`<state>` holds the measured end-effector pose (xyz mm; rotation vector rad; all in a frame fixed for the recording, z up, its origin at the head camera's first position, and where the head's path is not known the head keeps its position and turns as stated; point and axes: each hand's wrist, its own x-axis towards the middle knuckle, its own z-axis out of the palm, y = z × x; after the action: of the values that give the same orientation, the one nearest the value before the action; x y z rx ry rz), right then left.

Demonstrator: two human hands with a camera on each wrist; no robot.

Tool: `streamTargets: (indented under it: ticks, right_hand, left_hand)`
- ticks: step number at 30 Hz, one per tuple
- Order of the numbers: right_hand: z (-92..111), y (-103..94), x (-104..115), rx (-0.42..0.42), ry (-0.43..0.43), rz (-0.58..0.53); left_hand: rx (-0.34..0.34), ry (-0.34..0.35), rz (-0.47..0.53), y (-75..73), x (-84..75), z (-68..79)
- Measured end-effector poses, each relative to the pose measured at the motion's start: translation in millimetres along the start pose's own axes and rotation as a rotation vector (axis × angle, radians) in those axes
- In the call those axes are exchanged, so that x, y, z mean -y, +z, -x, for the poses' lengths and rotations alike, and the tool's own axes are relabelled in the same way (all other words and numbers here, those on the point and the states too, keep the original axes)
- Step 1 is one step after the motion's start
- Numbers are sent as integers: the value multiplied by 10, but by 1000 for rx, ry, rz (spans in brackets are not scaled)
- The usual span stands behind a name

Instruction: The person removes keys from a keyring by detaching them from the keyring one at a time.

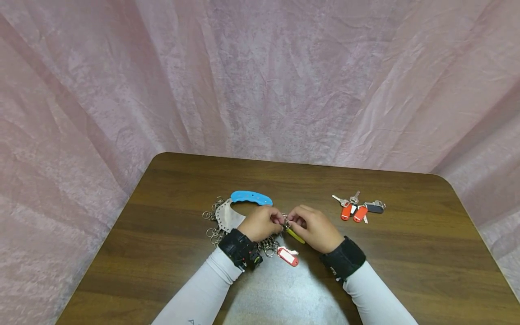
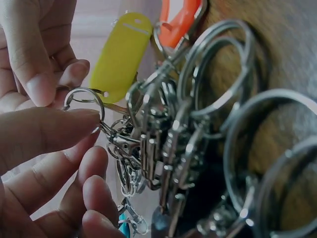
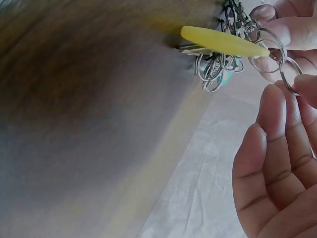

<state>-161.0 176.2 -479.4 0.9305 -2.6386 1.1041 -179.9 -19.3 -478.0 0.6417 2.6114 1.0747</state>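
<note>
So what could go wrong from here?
The left hand and right hand pinch small metal rings with just the fingertips; one could slip free.
Other rings and clasps crowd close by, so a snag seems possible.
The yellow tag sits right beside the pinched rings and might get in the way.

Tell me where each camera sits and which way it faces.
Head: worn on the head, facing forward and down at the table; left hand, right hand and white sleeves show.
Left wrist: worn on that wrist, facing a pinched metal ring; both hands show partly.
Right wrist: worn there, facing the yellow tag; both hands show partly.
Both wrist views share the yellow tag.
</note>
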Motion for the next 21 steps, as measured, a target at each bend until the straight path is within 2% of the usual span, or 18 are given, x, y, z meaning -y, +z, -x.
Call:
streamTargets:
  ticks: [5, 14, 21]
  right_hand:
    - [1, -9, 5, 2, -3, -1]
    - [4, -16, 8, 16, 20, -12]
    - [2, -8, -19, 9, 25, -1]
  left_hand:
    - [-27, -3, 31, -11, -10, 16]
    - [-12, 25, 59, -12, -5, 19]
    - [-26, 32, 65, 6, 18, -2]
